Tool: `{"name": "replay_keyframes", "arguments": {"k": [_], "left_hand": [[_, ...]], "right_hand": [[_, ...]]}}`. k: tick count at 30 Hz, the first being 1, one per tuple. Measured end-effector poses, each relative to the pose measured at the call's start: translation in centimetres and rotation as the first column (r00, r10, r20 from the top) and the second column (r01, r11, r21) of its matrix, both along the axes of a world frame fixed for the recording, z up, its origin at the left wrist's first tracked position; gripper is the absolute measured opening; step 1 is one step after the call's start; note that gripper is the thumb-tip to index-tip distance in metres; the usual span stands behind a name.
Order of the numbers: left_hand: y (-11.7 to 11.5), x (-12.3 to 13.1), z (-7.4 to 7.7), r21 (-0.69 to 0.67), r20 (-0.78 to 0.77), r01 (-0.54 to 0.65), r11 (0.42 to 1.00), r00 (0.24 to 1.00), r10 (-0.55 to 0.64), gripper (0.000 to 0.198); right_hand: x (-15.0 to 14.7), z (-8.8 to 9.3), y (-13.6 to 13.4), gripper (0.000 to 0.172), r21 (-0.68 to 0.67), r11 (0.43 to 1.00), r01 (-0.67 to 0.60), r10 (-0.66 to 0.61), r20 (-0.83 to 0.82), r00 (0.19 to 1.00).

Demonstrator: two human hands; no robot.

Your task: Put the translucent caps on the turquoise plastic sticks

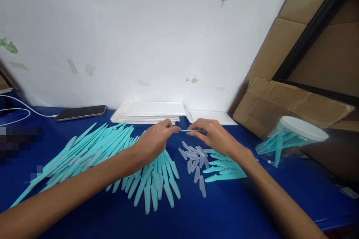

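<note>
A teal eyebrow razor is stretched level between both hands. My left hand pinches its left end, where a pale tip, perhaps a clear cap, shows by the thumb. My right hand is closed on the other end with thumb and fingers. Below the hands lies a small pile of loose clear caps. Right of the caps, several teal razors lie side by side, partly under my right forearm. A large spread of capped razors covers the table under and left of my left arm.
A white-lidded clear jar holding teal razors leans at the right, by cardboard boxes. White padded envelopes are stacked against the wall. A phone on a white cable lies at back left on the blue tabletop.
</note>
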State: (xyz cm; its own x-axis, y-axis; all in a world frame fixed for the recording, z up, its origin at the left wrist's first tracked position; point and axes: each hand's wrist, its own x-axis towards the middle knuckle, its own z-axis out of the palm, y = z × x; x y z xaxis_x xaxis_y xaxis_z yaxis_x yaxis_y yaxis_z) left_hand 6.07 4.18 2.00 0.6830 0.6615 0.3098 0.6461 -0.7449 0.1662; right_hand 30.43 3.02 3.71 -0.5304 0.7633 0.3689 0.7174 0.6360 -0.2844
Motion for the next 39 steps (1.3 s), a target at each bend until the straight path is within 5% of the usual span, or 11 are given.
{"name": "replay_keyframes", "arguments": {"k": [19,25,30,35,39], "left_hand": [[0.4,-0.2,-1.0,0.052,-0.066,0.016,0.999,0.998,-0.013,0.067],[-0.3,0.8,-0.1,-0.103,0.264,0.079,0.992,0.963,-0.049,0.035],[-1.0,0.9,0.8,-0.215,0.474,0.113,0.97,0.88,0.003,0.04],[-1.4,0.9,1.2,-0.1,0.308,0.064,0.993,0.951,-0.03,0.032],[-1.8,0.9,2.0,-0.053,0.06,-0.009,0.999,0.998,0.012,0.033]], "right_hand": [[-0.2,-0.2,0.0,0.019,-0.022,1.0,-0.022,0.022,0.011,1.0],[-1.1,-0.5,-0.4,0.021,-0.085,0.994,-0.063,0.048,-0.166,0.985],[-1.4,-0.6,-0.6,0.029,-0.161,0.986,-0.051,-0.013,-0.377,0.926],[-1.8,-0.4,-1.0,0.032,-0.21,0.975,-0.071,-0.025,-0.42,0.907],[-2.0,0.0,-1.2,0.028,-0.193,0.981,-0.035,-0.012,-0.234,0.972]]}}
